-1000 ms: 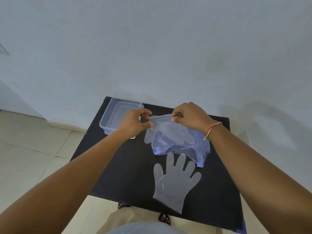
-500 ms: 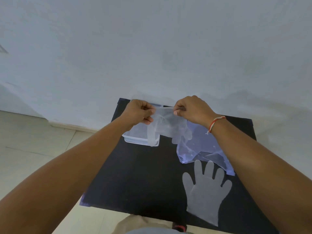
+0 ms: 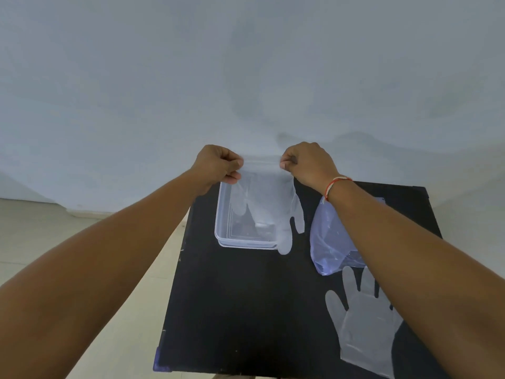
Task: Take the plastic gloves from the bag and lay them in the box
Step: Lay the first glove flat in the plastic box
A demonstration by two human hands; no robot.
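While your left hand (image 3: 218,166) and right hand (image 3: 306,162) pinch one glove (image 3: 269,206) over the box (image 3: 222,214), nothing's in. Second glove (image 3: 363,321) lies on the desk (image 3: 246,310).

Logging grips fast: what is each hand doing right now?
Left hand: closed, pinching one cuff corner of the clear plastic glove.
Right hand: closed, pinching the other cuff corner of that glove.

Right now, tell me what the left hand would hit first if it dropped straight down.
Probably the far left rim of the box, which lies just below the left hand pinching the glove; depth is unclear from this one view.
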